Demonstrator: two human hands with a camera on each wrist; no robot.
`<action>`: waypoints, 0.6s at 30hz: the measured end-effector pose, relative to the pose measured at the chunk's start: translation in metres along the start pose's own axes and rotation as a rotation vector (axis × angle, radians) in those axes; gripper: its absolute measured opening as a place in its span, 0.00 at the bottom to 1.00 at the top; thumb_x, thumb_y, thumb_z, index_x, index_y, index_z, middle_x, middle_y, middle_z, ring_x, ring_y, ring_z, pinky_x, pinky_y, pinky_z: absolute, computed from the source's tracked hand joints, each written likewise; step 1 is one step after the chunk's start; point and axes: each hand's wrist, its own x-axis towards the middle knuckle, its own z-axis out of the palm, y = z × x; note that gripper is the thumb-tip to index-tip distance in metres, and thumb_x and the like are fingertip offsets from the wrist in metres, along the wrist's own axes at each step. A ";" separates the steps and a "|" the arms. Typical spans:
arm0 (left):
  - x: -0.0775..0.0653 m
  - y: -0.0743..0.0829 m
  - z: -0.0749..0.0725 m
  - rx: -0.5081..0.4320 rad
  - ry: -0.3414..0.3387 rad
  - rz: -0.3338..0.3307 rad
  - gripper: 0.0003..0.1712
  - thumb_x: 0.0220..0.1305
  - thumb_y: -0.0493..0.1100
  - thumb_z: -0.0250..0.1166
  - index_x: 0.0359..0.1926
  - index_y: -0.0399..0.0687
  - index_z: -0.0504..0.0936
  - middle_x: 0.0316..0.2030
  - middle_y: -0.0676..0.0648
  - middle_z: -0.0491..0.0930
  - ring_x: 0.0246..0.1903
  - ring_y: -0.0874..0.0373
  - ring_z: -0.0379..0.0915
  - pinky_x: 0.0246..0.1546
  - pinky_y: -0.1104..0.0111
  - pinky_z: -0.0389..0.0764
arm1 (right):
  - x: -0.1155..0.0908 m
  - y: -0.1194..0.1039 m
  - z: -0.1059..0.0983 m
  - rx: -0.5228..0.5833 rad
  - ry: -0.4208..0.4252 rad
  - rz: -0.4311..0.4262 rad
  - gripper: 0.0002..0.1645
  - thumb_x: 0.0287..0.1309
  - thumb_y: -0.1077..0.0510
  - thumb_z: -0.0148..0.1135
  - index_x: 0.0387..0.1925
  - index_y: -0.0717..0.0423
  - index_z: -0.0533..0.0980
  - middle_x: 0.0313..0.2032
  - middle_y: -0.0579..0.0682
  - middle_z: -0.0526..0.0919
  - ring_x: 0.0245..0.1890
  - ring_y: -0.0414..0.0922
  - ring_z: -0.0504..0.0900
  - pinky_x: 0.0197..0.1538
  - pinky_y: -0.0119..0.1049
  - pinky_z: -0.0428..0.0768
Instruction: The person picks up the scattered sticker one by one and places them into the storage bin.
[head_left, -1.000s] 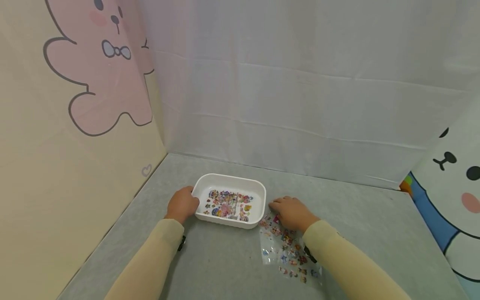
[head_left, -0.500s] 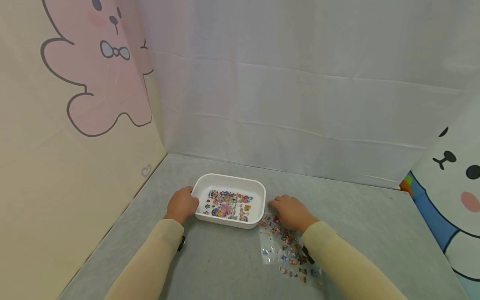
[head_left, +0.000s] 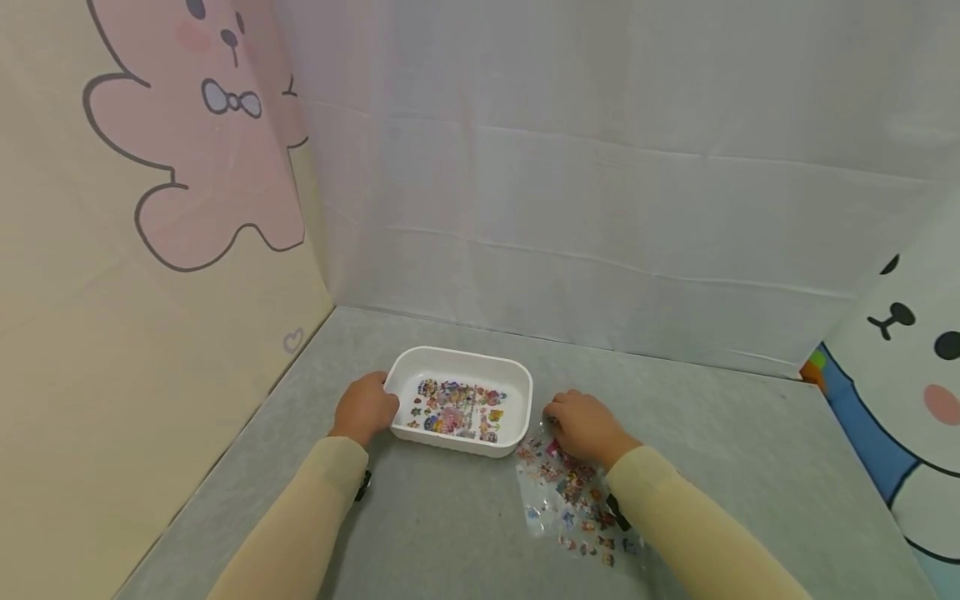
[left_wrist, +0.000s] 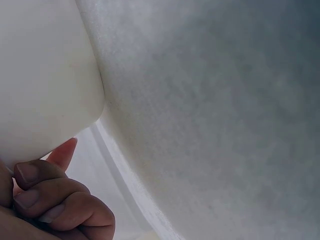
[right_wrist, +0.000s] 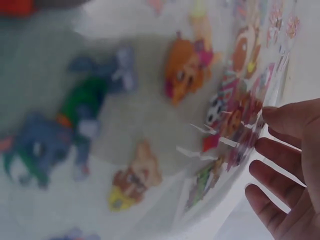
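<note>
My left hand (head_left: 365,408) grips the left end of a white rectangular plastic tray (head_left: 450,447). In the left wrist view its fingers curl beneath the tray's corner. Flat inside the tray lies a clear sheet of colourful cartoon stickers (head_left: 453,408). Right of the tray, my right hand (head_left: 588,427) pinches the far edge of another clear sticker sheet (head_left: 568,500) between thumb and fingers. The right wrist view shows printed cartoon animals across this sheet and its edge bent up at the fingertips. Part of the sheet is hidden below the hand and sleeve.
A grey tabletop (head_left: 427,533) carries everything. A white cloth (head_left: 600,208) hangs behind it. On the left is a cream cloth panel with a pink bear (head_left: 217,183), and on the right a panel with a white bear (head_left: 907,392).
My right fingertips have drawn back slightly right, away from the tray, and curled in on the sheet's edge; the sheet has shifted a little. The left hand and tray stay put.
</note>
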 end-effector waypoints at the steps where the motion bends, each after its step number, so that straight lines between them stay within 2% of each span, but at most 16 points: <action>1: 0.000 0.000 0.000 0.000 0.002 0.000 0.29 0.66 0.38 0.56 0.67 0.32 0.75 0.57 0.33 0.81 0.51 0.41 0.78 0.55 0.45 0.75 | -0.001 0.000 0.000 0.011 0.007 -0.001 0.09 0.64 0.58 0.69 0.46 0.53 0.85 0.40 0.48 0.84 0.43 0.49 0.81 0.51 0.49 0.81; 8: 0.000 0.000 0.000 0.000 0.006 -0.001 0.29 0.66 0.38 0.56 0.67 0.32 0.75 0.56 0.34 0.81 0.51 0.41 0.78 0.55 0.45 0.75 | 0.000 0.003 0.003 0.007 -0.001 0.016 0.11 0.65 0.56 0.69 0.48 0.51 0.87 0.43 0.47 0.88 0.47 0.49 0.82 0.54 0.49 0.80; 18: 0.001 -0.001 0.000 -0.008 0.001 -0.017 0.29 0.67 0.38 0.56 0.68 0.32 0.74 0.57 0.33 0.80 0.51 0.41 0.77 0.56 0.45 0.75 | 0.003 -0.002 -0.003 -0.029 -0.054 0.024 0.09 0.61 0.60 0.71 0.44 0.51 0.86 0.38 0.45 0.86 0.41 0.47 0.82 0.51 0.46 0.81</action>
